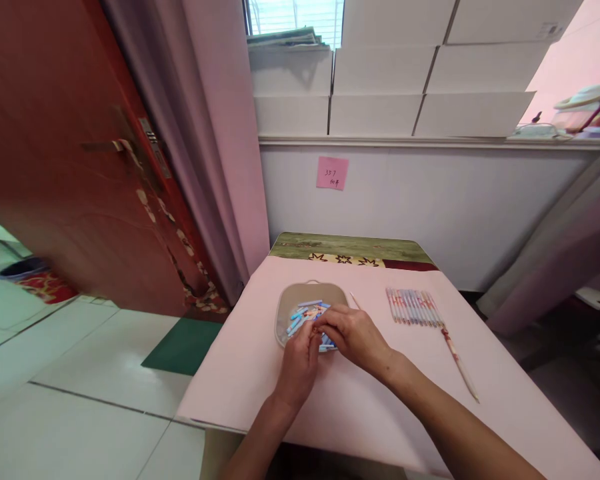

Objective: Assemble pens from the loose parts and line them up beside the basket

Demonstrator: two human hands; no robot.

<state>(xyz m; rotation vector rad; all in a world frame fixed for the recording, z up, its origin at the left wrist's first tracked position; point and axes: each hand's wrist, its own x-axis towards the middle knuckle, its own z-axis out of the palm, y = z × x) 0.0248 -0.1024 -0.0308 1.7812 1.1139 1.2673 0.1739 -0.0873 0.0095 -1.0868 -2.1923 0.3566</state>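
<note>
A shallow beige tray [286,298] with rounded corners lies on the table, holding a loose pile of short blue, light-blue and white stick-like pieces [296,323]. Over its near right part my two hands meet, fingertips together. My left hand [301,352] is closed, thumb and fingers pinched. My right hand [353,332] comes in from the right, its fingers bent down to the left fingertips. Something small and brownish shows between them, too small and covered to name. The hands hide part of the pile.
Right of the tray lies a row of slim pens [414,307] side by side. A longer patterned pen-like stick [460,365] points towards the near edge. A thin stick [355,300] lies by the tray. Behind the table [245,373] stands a wall with a pink note [333,173].
</note>
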